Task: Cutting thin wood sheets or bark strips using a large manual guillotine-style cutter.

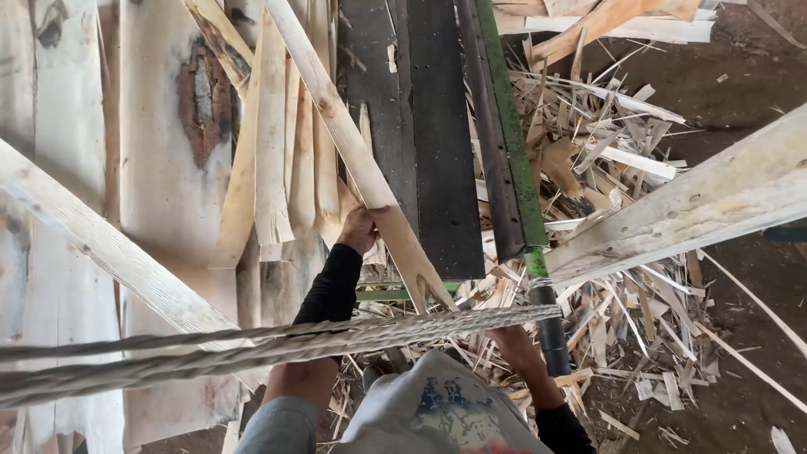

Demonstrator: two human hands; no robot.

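Dirt floor (748,76) of a wood yard or sawmill, littered with a heap of pale offcuts (605,160) to the right of a dark metal bed (429,151) with a green rail (513,143) along its edge. Wide rough slabs (168,168) with bark patches lie on the left, thinner strips stacked on them.

Left hand (360,229) grips a long pale plank (353,151) near its lower end, fingers curled round the left edge, thumb side on the face. The plank runs diagonally from top centre down toward the body, lying over the strips and the bed's edge; likely held this way to steady or slide it along the bed (judging from the grip only). Black sleeve pushed up the forearm.

Right hand (513,345) is down low beside the black end of the rail, mostly hidden behind a twisted rope (277,345) that crosses the view close to the camera; can't tell whether its fingers are spread or closed, or what it touches.

Another big plank (698,202) juts in from the right, its end above the offcuts, apart from both hands. A second pale board (101,244) slants across lower left.
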